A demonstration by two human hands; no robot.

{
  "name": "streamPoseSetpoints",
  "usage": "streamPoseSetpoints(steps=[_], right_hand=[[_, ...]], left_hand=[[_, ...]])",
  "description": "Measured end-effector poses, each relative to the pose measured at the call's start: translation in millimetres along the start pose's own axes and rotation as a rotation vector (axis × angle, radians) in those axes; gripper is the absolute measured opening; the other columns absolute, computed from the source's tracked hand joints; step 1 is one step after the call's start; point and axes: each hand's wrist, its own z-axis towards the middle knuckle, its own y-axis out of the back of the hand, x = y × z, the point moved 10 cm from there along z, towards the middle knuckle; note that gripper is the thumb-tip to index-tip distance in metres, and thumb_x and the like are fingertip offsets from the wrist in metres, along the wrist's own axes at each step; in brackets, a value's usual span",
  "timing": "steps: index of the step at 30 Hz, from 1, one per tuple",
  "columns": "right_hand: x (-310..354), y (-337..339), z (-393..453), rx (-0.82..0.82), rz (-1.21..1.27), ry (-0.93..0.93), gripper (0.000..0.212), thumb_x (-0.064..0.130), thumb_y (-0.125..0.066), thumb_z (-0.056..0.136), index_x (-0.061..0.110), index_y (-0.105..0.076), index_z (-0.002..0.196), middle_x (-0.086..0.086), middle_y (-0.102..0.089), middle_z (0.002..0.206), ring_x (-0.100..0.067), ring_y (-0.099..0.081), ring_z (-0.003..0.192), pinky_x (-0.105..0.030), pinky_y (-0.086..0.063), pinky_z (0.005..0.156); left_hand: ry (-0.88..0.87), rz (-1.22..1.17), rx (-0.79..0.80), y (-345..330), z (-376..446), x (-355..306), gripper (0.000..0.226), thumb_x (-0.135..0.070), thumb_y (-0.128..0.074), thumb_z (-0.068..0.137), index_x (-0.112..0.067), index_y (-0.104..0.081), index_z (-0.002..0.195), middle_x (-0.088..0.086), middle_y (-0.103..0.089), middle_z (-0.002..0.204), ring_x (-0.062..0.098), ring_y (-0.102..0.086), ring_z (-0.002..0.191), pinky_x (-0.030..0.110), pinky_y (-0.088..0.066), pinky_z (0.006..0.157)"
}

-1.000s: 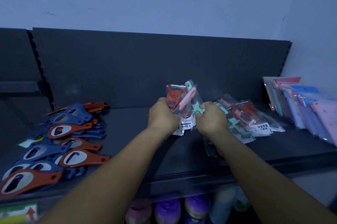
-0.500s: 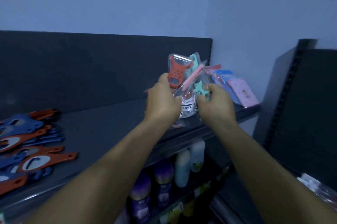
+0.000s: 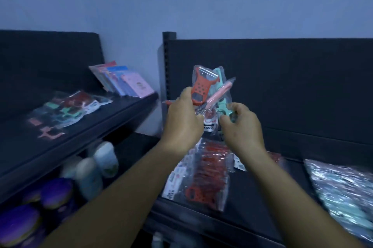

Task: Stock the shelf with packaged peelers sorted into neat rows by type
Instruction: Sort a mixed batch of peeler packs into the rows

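Ahead, we take the dark shelf (image 3: pixel 252 197) under our arms as the landmark, its tall back panel (image 3: pixel 282 86) rising behind it. Left of that shelf runs a second shelf (image 3: pixel 84 136) at an angle, higher than the landmark's surface. On the far right of the landmark shelf lies a blurred heap of shiny teal packets (image 3: pixel 343 191). Directly on the landmark shelf, below our wrists, sits a row of red packaged peelers (image 3: pixel 205 177) in clear bags with white labels, overlapping one another. On the left shelf we see a loose spread of teal, red and pink packets (image 3: pixel 66 110), and beyond them, at that shelf's far end, a leaning stack of pink and blue cards (image 3: pixel 125 82). Beneath the left shelf stand purple and pale bottles (image 3: pixel 80 175), blurred. Above the landmark shelf, well clear of it, we hold a bunch of packaged peelers (image 3: pixel 212 94) upright: an orange one in front, a pink one and teal ones behind. Our left hand (image 3: pixel 184 120) has its fingers curled round the bunch's lower left side. Our right hand (image 3: pixel 242 128) pinches the lower right, where a teal peeler (image 3: pixel 224 106) hangs, thumb and fingers closed on the plastic.
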Motion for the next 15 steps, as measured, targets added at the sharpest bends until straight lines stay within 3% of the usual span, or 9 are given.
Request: streamPoseSetpoints(steps=[3,6,10,15], right_hand=[[-47.4,63.3,-6.4,-0.068,-0.033,-0.058,0.029,0.018,-0.053,0.088,0.015,-0.056,0.117,0.001,-0.064,0.088,-0.023,-0.062,0.079,-0.026,-0.042,0.067],[-91.4,131.0,-17.2,-0.138,-0.066,-0.099,0.027,0.017,-0.053,0.088,0.015,-0.057,0.115,0.002,-0.061,0.084,-0.022,-0.06,0.079,-0.024,-0.038,0.067],[-153.7,225.8,-34.4,-0.2,-0.105,-0.168,0.025,0.017,-0.053,0.088,0.019,-0.055,0.113,0.006,-0.06,0.075,-0.02,-0.058,0.071,-0.027,-0.04,0.059],[-228.9,333.5,-54.3,-0.251,-0.157,-0.265,0.031,0.017,-0.053,0.087,0.02,-0.055,0.118,0.003,-0.063,0.079,-0.025,-0.062,0.076,-0.029,-0.045,0.067]], left_hand=[[-0.034,-0.059,0.085,-62.6,-16.5,-38.3,0.039,-0.006,-0.064,0.081,-0.026,-0.053,0.112,-0.009,-0.066,0.091,0.009,-0.062,0.077,0.022,-0.047,0.065],[-0.065,-0.108,0.153,-125.7,-38.5,-81.3,0.05,-0.007,-0.064,0.079,-0.025,-0.049,0.124,-0.007,-0.068,0.098,0.014,-0.064,0.085,0.031,-0.053,0.077],[-0.103,-0.191,0.248,-209.4,-77.6,-150.2,0.049,-0.006,-0.063,0.08,-0.028,-0.049,0.122,-0.009,-0.066,0.093,0.012,-0.063,0.08,0.025,-0.049,0.072],[-0.12,-0.252,0.368,-311.1,-127.0,-228.3,0.057,-0.007,-0.064,0.079,-0.03,-0.045,0.127,-0.007,-0.067,0.1,0.016,-0.064,0.086,0.031,-0.052,0.08]])
